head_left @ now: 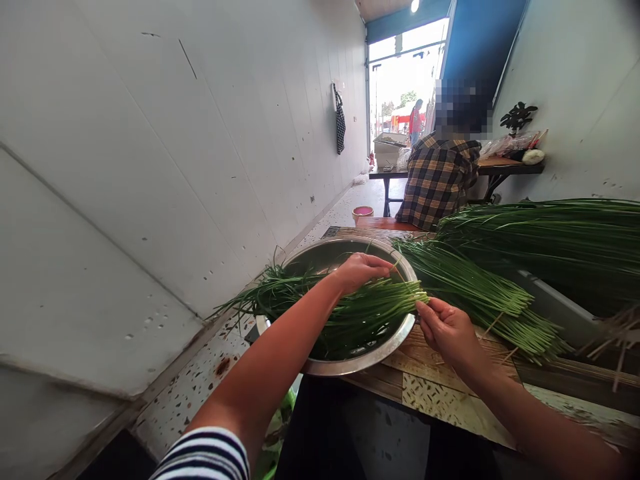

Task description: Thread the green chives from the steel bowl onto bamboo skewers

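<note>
A loose bunch of long green chives [373, 310] lies across a wide metal basin [363, 365], its pale cut ends pointing right over the rim. My left hand [363, 271] is above the bunch, thumb and fingers pinched together on a thin straw-like strip [399, 271]. At the pale ends, my right hand [447, 330] closes thumb and finger on the chives' stems. Just right of the basin lie bundled chives [480, 287], with thin brown strips sticking out near their cut ends.
A large heap of long chives [560, 223] lies at the right, over a grey container [555, 293]. Straw-like strips [620, 340] stick out at the right edge. Ahead, a person in a plaid shirt [440, 177] sits at another table [510, 167]. A white wall [175, 167] runs along the left.
</note>
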`<state>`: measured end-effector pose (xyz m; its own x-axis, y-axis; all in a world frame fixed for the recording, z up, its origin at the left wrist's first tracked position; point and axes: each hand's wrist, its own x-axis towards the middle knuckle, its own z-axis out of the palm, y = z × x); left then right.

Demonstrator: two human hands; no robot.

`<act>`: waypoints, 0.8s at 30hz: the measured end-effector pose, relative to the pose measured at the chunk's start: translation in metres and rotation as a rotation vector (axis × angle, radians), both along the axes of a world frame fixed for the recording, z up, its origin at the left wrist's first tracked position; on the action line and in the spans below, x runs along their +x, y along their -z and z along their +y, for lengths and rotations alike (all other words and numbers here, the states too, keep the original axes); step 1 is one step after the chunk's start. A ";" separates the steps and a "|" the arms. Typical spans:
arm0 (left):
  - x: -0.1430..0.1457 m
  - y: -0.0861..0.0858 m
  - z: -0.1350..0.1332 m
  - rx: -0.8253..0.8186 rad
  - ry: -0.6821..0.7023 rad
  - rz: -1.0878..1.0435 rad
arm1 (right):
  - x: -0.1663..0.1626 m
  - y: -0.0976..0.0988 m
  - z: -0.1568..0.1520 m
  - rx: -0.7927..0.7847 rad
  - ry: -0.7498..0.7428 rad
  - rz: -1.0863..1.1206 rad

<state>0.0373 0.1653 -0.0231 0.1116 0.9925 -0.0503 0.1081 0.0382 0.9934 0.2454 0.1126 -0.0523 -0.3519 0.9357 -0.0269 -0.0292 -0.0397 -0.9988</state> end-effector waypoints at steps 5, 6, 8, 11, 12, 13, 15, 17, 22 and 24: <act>0.002 -0.017 -0.006 0.204 0.247 0.392 | -0.001 -0.001 0.002 -0.027 -0.008 0.043; 0.001 -0.020 -0.006 0.225 0.293 0.428 | 0.000 0.000 0.003 -0.014 -0.017 0.034; -0.006 -0.021 -0.004 0.226 0.312 0.450 | 0.002 0.001 0.003 0.058 -0.025 -0.015; -0.017 -0.007 0.005 0.186 0.080 0.532 | 0.005 0.004 0.000 0.342 0.003 -0.163; -0.020 0.000 0.008 0.176 -0.006 0.596 | 0.007 0.005 -0.002 0.486 0.008 -0.213; -0.021 0.008 0.011 0.173 -0.049 0.667 | 0.008 0.005 -0.005 0.642 -0.002 -0.251; -0.019 0.020 0.016 0.179 -0.024 0.825 | 0.009 0.007 -0.009 0.933 -0.063 -0.280; -0.013 0.028 0.017 0.182 0.039 0.983 | 0.010 0.007 -0.011 1.125 -0.123 -0.273; 0.005 0.029 0.011 0.164 0.052 1.270 | 0.007 0.007 -0.011 1.220 -0.022 -0.304; 0.011 0.025 0.009 0.152 0.015 1.333 | 0.007 0.008 -0.010 1.169 0.014 -0.321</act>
<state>0.0483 0.1746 -0.0486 0.0747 0.9970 -0.0187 0.9896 -0.0718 0.1247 0.2521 0.1025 -0.0607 -0.4738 0.4570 0.7528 0.2335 0.8894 -0.3930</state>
